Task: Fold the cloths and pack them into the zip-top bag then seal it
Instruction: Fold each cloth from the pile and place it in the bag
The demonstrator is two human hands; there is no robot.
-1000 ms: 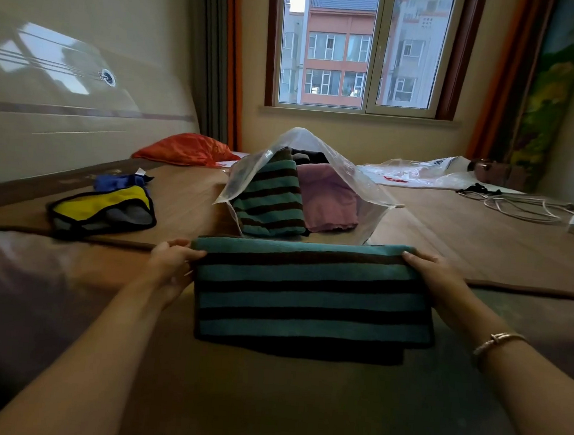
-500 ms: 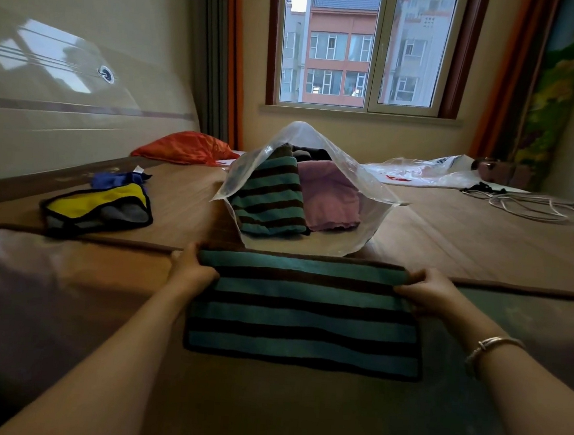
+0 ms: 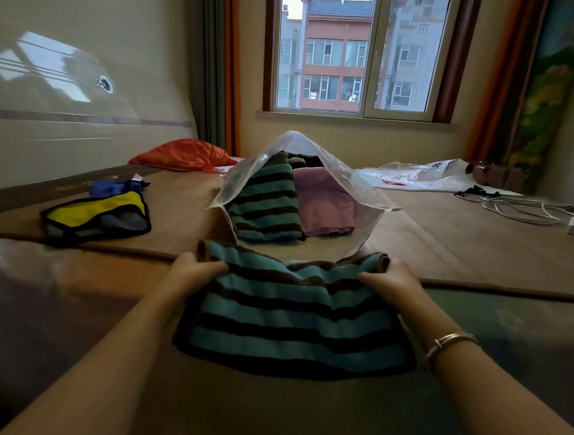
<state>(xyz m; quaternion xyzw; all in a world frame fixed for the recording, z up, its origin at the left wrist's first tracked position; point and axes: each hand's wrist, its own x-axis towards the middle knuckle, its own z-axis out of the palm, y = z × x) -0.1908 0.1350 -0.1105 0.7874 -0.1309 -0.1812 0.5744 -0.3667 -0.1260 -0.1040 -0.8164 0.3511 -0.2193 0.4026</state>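
A folded teal-and-brown striped cloth [image 3: 298,321] lies on the bed in front of me. My left hand [image 3: 193,271] grips its far left corner and my right hand [image 3: 390,283] grips its far right corner, bunching the far edge upward. Just beyond stands the clear zip-top bag [image 3: 366,196], its mouth open toward me. Inside it are a second striped cloth [image 3: 266,205] on the left and a pink cloth [image 3: 324,203] on the right, with something dark behind them.
A yellow, grey and black cloth [image 3: 97,216] with a blue cloth [image 3: 116,186] behind it lies at the left. An orange item [image 3: 184,156] sits by the curtain. Clear plastic bags [image 3: 419,174] and white cables [image 3: 526,208] lie at the far right.
The striped cloth was held up, then laid flat on the bed. Both hands have now moved inward along its far edge, which bunches and lifts toward the bag's mouth.
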